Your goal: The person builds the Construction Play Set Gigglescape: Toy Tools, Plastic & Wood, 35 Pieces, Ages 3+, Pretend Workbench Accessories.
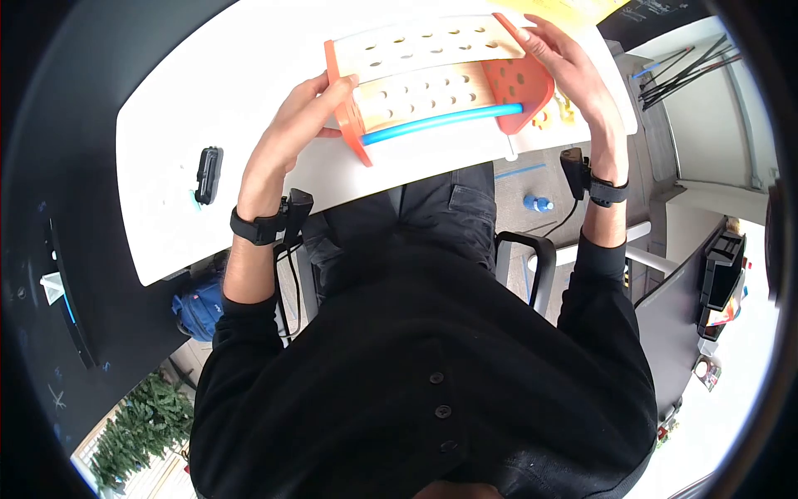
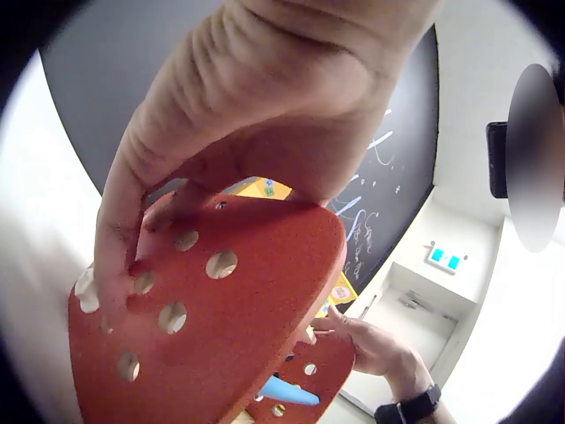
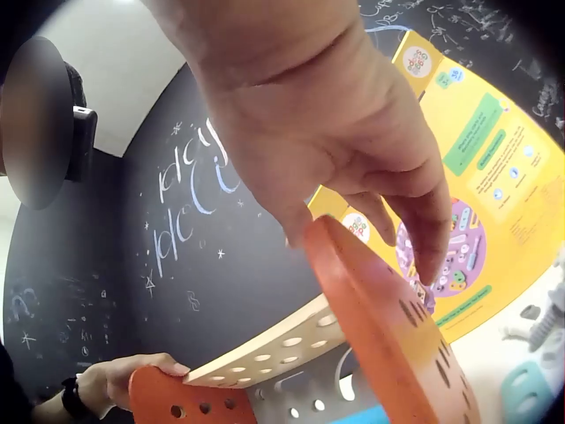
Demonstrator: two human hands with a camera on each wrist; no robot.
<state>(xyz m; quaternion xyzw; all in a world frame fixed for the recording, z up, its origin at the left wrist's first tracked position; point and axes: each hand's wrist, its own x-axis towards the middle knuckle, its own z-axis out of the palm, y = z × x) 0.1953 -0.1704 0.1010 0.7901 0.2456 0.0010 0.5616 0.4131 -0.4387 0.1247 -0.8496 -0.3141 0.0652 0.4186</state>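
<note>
A wooden toy workbench [image 1: 428, 96] with holed pale boards, orange-red side panels and a blue rod [image 1: 445, 123] is between both hands over the white table. My left hand [image 1: 303, 116] grips the left side panel [image 2: 221, 291], thumb at the inner edge and fingers against its outer face. At the other end, my right hand [image 1: 573, 71] holds the right side panel [image 3: 380, 318] near its top edge. Its thumb is on one side, with the fingers reaching down the other. In the right wrist view, part of the right fingers is hidden behind that panel.
A yellow printed box [image 3: 494, 194] stands behind the workbench on the white table [image 1: 199, 91]. Small yellow and orange pieces [image 1: 553, 115] lie by the right panel. A black case [image 1: 209, 175] lies on the left. A blue bottle [image 1: 538, 203] is on the floor.
</note>
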